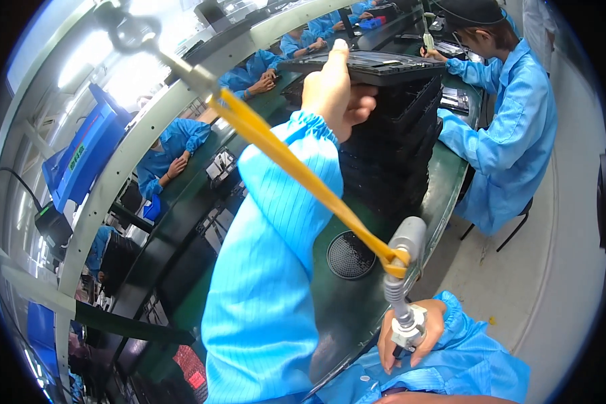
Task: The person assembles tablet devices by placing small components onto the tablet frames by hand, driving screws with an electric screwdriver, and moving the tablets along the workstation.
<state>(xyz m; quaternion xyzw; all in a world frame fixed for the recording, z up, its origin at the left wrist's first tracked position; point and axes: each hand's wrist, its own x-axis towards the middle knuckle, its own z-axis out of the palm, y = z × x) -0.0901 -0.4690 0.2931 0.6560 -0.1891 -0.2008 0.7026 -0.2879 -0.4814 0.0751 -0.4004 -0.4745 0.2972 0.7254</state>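
My left arm reaches far forward to a tall stack of black trays [390, 148] on the green bench. There my left hand [337, 94] is closed on the near edge of the top black tray [390, 69], its thumb above the rim and its fingers curled below. Low at the right, near my body, is my right hand [429, 323] with bent fingers. A hanging metal tool [408, 239] with a ribbed neck crosses in front of that hand, so what its fingers hold is hidden. A stretched yellow rubber band [296, 172] loops around the tool.
A round perforated disc [351, 255] lies on the green bench [333, 303]. At the right a co-worker in blue [512, 128] sits beside it. More co-workers line the far side. White frame bars and a blue bin [87, 145] stand at the left.
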